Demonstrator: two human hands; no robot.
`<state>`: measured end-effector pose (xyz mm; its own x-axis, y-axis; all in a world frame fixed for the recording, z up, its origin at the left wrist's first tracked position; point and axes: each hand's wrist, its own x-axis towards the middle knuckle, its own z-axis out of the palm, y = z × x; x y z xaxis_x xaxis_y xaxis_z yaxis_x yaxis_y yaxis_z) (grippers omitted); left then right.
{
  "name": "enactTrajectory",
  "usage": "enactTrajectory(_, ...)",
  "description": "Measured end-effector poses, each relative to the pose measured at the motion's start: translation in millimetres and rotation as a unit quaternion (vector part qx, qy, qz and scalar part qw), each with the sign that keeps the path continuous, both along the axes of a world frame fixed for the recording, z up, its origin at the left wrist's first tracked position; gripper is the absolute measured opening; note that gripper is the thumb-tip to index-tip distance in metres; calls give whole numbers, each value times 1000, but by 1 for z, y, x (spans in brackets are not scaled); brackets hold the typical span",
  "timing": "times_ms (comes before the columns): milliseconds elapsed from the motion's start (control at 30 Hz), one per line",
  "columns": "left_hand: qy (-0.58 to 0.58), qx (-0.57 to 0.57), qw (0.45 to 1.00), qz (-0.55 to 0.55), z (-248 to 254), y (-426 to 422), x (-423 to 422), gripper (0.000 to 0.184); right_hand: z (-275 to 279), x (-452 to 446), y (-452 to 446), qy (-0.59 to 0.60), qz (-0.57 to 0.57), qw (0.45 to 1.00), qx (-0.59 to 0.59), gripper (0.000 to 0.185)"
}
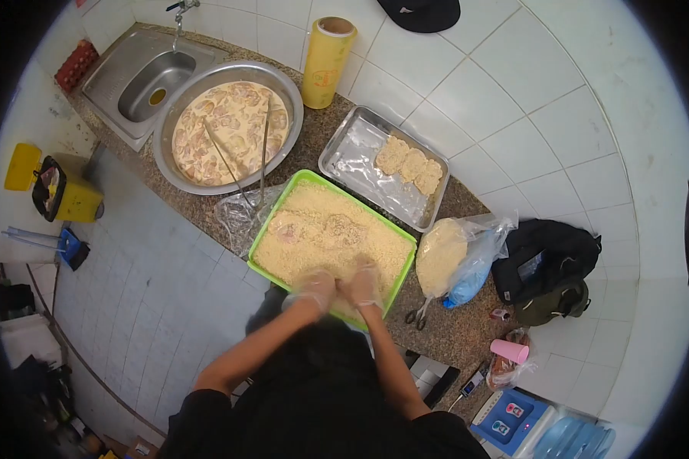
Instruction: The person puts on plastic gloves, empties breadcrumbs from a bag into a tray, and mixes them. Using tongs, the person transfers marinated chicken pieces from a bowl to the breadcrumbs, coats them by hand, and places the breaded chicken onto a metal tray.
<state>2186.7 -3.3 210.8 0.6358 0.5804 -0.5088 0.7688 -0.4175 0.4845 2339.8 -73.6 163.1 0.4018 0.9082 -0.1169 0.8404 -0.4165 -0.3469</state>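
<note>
Both my hands, in clear plastic gloves, are at the near side of a green tray (391, 307) filled with pale breadcrumbs (314, 200). My left hand (316, 288) touches the crumbs near the front rim. Close beside it on the right is my right hand (362, 284), also down in the crumbs. Blur and crumbs hide the fingers of both, so their grip does not show. Farther back in the tray lie a partly covered piece of meat (286, 230) and a crumb-coated piece (344, 228).
Behind stands a metal basin (161, 157) of meat in batter, with tongs (265, 145) resting in it. A metal tray (354, 170) holds several breaded pieces. A bag of crumbs (442, 252), scissors (416, 317) and a yellow wrap roll (325, 69) are on the counter. A sink (111, 88) is far left.
</note>
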Motion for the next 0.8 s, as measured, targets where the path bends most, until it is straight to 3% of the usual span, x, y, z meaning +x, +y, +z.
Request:
enactTrajectory(33,-14,-8,1000,-8,-4,-1,6,34,-28,5,-4,-4,18,996,83,79)
enactTrajectory(133,-131,79,987,40,13,1,8,35,41,24,28,208,-53,970,-111,82)
enactTrajectory(233,-134,423,894,-61,10,11,2,29,63,31,36,285,-51,957,25,71)
enactTrajectory(333,-29,375,924,-65,3,38,4,21,72,30,57,274,-9,945,177,57)
enactTrajectory(433,-51,397,914,-57,7,56,-17,17,74,41,74,97,-7,992,85,44)
enactTrajectory(533,-165,359,918,-34,37,64,-15,18,47,26,102,134,-42,987,75,33)
enactTrajectory(633,-68,288,953,-65,19,55,12,25,-21,18,112,96,-52,991,72,28)
enactTrajectory(733,-144,437,877,-137,-7,50,3,39,-23,38,104,193,-91,976,45,26)
enactTrajectory(800,-59,280,953,-98,11,50,11,39,5,41,90,144,-79,976,144,25)
